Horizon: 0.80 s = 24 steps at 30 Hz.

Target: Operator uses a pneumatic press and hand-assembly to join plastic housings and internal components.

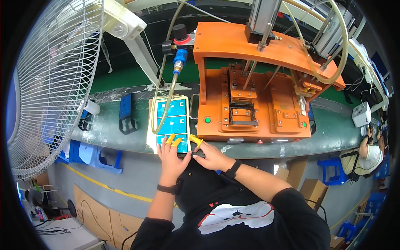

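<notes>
Green bench (106, 135), close work at the near edge

On the bench, left of centre, a pale sheet (152, 143) bearing three blue panels (171, 125) in a column. Lowest panel (180, 148) partly under the left hand (170, 159), fingers spread fairly wide over it, yellow cots (176, 142) on two tips. Right hand (212, 156) at the sheet's lower right corner, index finger in another yellow cot, thumb near the left thumb; narrow gap between finger and thumb, cannot tell whether holding anything. Dark band (168, 189) on each wrist.

Clear hose (168, 106) looping down over the upper panels from a blue fitting (180, 56), below a black knob (179, 30) with a red ring. Just right of the sheet, orange press (216, 133) with a green button (208, 120) and upright metal rods beneath the arch. Left of the sheet, well apart, a dark bracket (125, 107) with a blue face; farther left, a large caged fan (58, 83). Beyond the bench's near edge, black shirt (187, 233) with a white print, grey floor (141, 166), yellow line (100, 183). Far right, blue stool (333, 171) near a seated person (371, 156).
</notes>
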Each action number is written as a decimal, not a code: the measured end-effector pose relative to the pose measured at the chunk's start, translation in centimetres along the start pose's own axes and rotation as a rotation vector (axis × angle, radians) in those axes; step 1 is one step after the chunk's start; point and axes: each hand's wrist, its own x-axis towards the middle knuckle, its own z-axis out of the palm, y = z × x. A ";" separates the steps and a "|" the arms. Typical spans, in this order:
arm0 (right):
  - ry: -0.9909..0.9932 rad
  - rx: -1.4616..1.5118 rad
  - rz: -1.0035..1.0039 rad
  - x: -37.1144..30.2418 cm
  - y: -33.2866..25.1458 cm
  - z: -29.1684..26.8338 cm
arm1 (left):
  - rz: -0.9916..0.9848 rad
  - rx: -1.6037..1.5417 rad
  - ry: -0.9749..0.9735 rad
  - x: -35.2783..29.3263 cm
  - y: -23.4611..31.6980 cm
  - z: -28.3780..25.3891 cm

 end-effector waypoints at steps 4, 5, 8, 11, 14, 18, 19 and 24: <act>0.019 -0.120 -0.010 0.0 0.7 0.7 | -0.035 -0.015 -0.001 0.0 0.2 -0.3; 0.030 -0.138 -0.037 -0.1 0.7 0.9 | -0.033 -0.016 -0.009 0.1 0.1 -0.4; 0.042 -0.207 -0.087 0.0 0.4 1.0 | -0.026 -0.044 0.015 1.5 -1.2 -1.0; 0.069 -0.306 -0.141 -0.2 0.4 0.7 | -0.026 -0.103 0.076 4.1 -3.4 -2.1; 0.042 -0.397 -0.147 -0.3 0.5 0.7 | -0.198 -0.060 0.116 7.0 -6.5 -4.9; 0.097 -0.320 -0.195 0.0 0.5 1.1 | -0.186 0.115 0.302 9.5 -10.3 -11.4; 0.074 -0.307 -0.195 0.0 0.7 0.9 | -0.129 0.089 0.363 9.6 -10.7 -12.5; -0.062 -0.248 -0.193 -1.3 -5.5 -4.9 | -0.276 -0.300 0.258 5.5 -6.8 -15.5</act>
